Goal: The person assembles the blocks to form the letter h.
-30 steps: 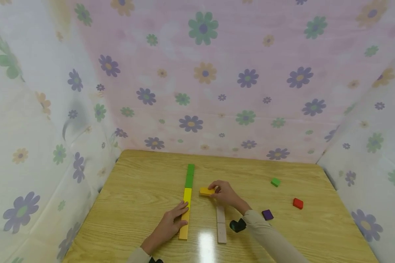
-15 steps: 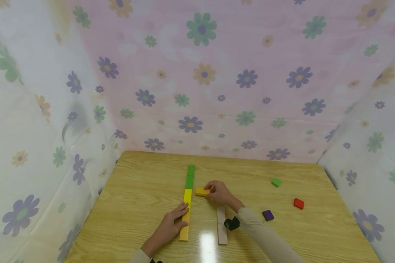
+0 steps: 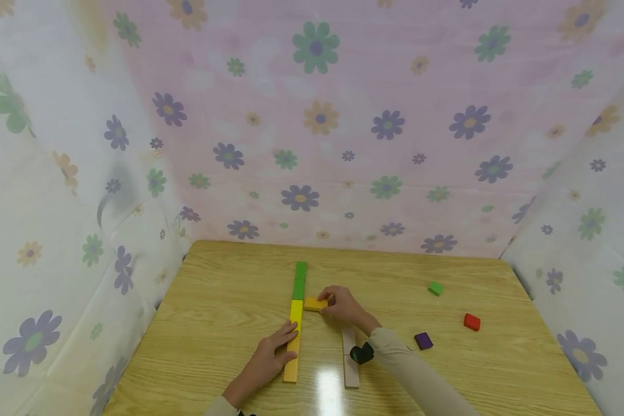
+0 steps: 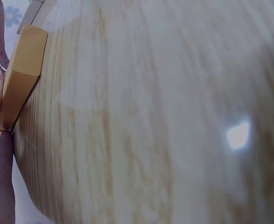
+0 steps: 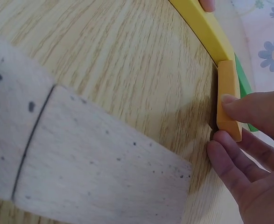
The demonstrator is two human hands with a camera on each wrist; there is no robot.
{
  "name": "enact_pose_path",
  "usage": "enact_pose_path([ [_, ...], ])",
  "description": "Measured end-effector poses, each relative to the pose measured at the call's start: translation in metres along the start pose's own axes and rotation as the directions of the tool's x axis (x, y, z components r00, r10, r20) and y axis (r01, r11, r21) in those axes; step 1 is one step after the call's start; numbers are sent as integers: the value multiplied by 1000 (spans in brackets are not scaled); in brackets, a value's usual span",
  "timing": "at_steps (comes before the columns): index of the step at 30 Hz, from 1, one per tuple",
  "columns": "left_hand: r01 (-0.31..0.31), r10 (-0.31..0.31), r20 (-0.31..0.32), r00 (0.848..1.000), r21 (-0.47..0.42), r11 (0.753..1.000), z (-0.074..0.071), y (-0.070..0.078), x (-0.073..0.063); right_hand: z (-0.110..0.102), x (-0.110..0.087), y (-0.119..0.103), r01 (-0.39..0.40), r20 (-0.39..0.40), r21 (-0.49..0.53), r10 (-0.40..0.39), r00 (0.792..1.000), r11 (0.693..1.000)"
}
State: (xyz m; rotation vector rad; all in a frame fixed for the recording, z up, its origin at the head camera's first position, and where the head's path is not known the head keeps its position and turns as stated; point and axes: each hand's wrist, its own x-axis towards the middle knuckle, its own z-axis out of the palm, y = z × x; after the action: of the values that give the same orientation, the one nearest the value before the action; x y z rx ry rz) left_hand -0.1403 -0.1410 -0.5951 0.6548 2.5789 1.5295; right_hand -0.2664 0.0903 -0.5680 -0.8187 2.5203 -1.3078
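Observation:
In the head view, my right hand (image 3: pixel 343 305) pinches a small orange block (image 3: pixel 313 304) between thumb and fingers. That block lies crosswise, its left end right beside the upper part of the yellow block (image 3: pixel 296 312). The right wrist view shows the thumb on one face of the held block (image 5: pixel 228 86). My left hand (image 3: pixel 266 358) rests its extended fingertips on the yellow block, with the thumb at the darker yellow block (image 3: pixel 290 370) nearest me. Beyond them, green blocks (image 3: pixel 300 281) continue the straight row. The left wrist view catches only a few fingers beside an orange face (image 4: pixel 24 60).
Pale speckled blocks (image 3: pixel 351 372) form a shorter row under my right wrist. On the wooden table (image 3: pixel 223 289) to the right lie a purple block (image 3: pixel 423 341), a red block (image 3: pixel 472 322) and a green block (image 3: pixel 435 288). Flowered cloth (image 3: pixel 343 173) encloses the back and sides.
My right hand has slid the orange block leftward, from a small distance off to right beside the row. The left hand has stayed in place on the row.

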Motion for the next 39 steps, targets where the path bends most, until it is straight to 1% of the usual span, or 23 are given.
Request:
enact_pose_path([
  [4, 0, 0, -7, 1000, -6, 1000, 1, -1, 0, 0, 0, 0, -7, 5, -6, 7, 1000, 1000],
  [8, 12, -12, -11, 1000, -5, 1000, 1, -1, 0, 2, 1, 3, 0, 11, -17, 1, 1000, 1000],
  [12, 22, -22, -11, 1000, -13, 1000, 1, -1, 0, 3, 1, 3, -11, 10, -15, 11, 1000, 1000],
  [17, 8, -9, -13, 1000, -21, 1000, 3, -2, -1, 3, 1, -1, -30, 22, -10, 30, 999, 1000],
  [19, -4, 4, -14, 1000, -11, 1000, 3, -2, -1, 3, 0, -1, -37, 26, -8, 37, 999, 999],
  [23, -13, 13, -20, 1000, 8, 1000, 2, -2, 0, 4, 0, -1, -24, 24, -11, 24, 999, 1000],
  [25, -8, 9, -25, 1000, 13, 1000, 2, -3, 0, 4, 0, -1, -10, 23, -15, 10, 1000, 1000],
  [27, 10, -10, -26, 1000, -2, 1000, 2, -3, 0, 4, 0, 0, -2, 25, -22, 3, 1000, 1000],
  [32, 42, -42, -10, 999, -13, 999, 2, -3, 0, 4, 0, -3, -16, 38, -47, 18, 999, 999],
  [34, 45, -45, -4, 999, -8, 999, 1, -3, 0, 3, -1, -3, -18, 44, -47, 20, 999, 999],
  [36, 33, -33, -5, 999, -5, 999, 1, -3, 0, 2, -3, -4, -23, 45, -39, 25, 999, 999],
  [39, 27, -27, -5, 1000, -1, 1000, 1, -3, 1, 0, -7, -5, -23, 33, -14, 24, 999, 1000],
])
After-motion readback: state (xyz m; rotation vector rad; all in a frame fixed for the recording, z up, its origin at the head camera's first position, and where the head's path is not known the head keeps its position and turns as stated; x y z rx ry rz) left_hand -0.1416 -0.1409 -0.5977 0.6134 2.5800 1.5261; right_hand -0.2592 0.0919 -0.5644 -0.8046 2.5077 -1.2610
